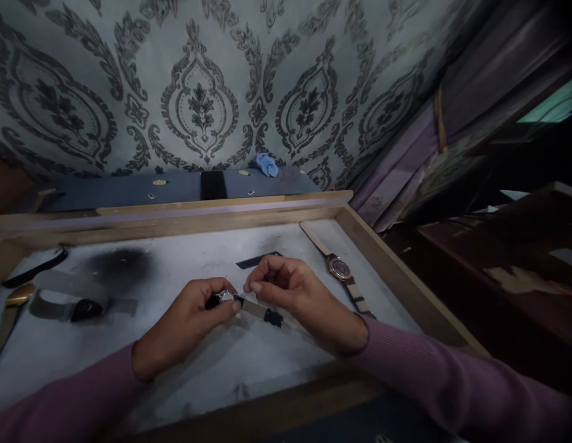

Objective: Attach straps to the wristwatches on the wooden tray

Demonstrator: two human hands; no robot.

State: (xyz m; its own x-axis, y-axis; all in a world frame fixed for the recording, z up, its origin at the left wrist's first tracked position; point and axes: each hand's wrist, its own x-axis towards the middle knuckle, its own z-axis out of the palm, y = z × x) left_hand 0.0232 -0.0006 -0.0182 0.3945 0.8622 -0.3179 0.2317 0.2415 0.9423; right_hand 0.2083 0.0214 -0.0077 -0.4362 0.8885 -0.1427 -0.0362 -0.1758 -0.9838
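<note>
A wristwatch [226, 296] is pinched between the thumb and fingers of my left hand [186, 317], over the white bottom of a shallow wooden tray. Its pale strap with a dark buckle end [273, 317] stretches out to the right. Just right of the watch, my right hand [299, 292] has thumb and forefinger drawn together; anything between them is too small to make out. Behind that hand lies a flat dark strip [258, 259], partly hidden. A second watch [340, 268] with a rose-gold case and a light strap rests to the right.
Wooden walls [396, 277] frame the tray. On its left lie a dark strap [36, 269], a gold-coloured watch [20, 295] and a blurred watch with a dark face [86, 310]. Beyond the back wall are a black phone-like slab [213, 186] and a crumpled blue cloth [267, 165].
</note>
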